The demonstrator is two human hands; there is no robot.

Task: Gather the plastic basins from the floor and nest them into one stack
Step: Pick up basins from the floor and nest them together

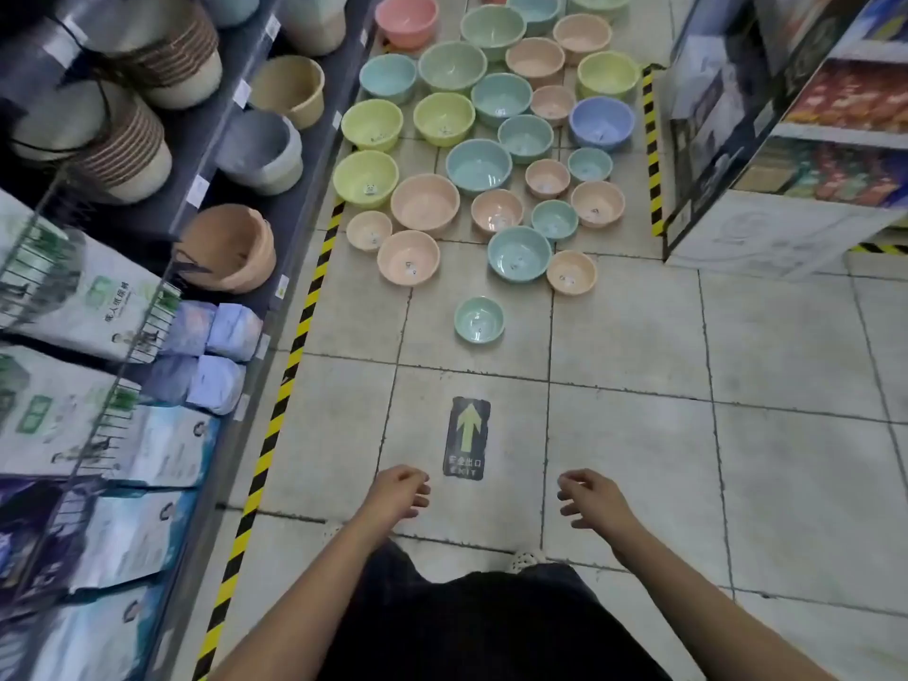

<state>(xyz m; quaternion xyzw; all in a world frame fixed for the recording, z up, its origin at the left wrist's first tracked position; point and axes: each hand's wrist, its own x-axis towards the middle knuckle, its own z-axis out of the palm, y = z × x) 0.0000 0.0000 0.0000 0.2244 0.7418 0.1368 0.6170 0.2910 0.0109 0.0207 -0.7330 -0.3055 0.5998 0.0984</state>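
Left hand [399,491] and right hand [592,498] hang loosely curled, holding nothing; basins [479,319] lie scattered on floor [638,346] ahead.

At your feet, a dark rectangular floor sticker [466,437] shows a green arrow above "EXIT".

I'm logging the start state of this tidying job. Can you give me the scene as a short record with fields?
setting: shop aisle, tiled floor
basins: many plastic basins, all loose and upright on the floor, none nested
colours: peach, teal, yellow-green, one pink, one blue
nearest basin: small teal basin, apart from the rest
left hand: empty, fingers curled
right hand: empty, fingers curled
floor marking: exit arrow sticker between hands and basins
left side: shelves with more basins
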